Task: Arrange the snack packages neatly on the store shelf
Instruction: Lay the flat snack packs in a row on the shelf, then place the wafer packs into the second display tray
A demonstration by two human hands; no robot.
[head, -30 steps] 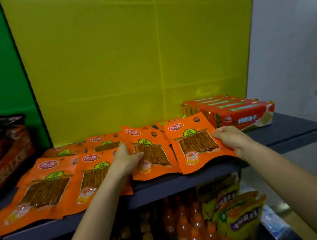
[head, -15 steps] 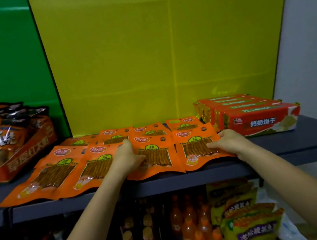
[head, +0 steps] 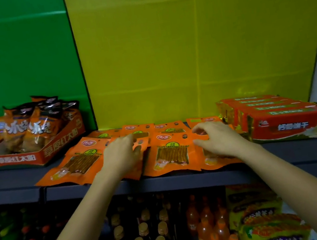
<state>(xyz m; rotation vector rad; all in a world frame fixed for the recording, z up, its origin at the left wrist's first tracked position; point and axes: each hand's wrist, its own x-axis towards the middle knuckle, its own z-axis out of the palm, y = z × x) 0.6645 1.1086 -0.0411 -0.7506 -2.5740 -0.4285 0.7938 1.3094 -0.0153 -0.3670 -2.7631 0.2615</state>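
- Head view: orange snack packages (head: 169, 151) lie flat in two rows on the grey shelf (head: 307, 149) — long axes run front to back, logo ends toward the yellow back panel (head: 194, 50), bottoms at the front lip.
- The leftmost package is skewed, its bottom swung left.
- Left hand (head: 124, 157) pinches a front package's top edge.
- Right hand (head: 218, 141), fingers spread and arched, rests on the rightmost package, beside the red boxes (head: 292, 117).
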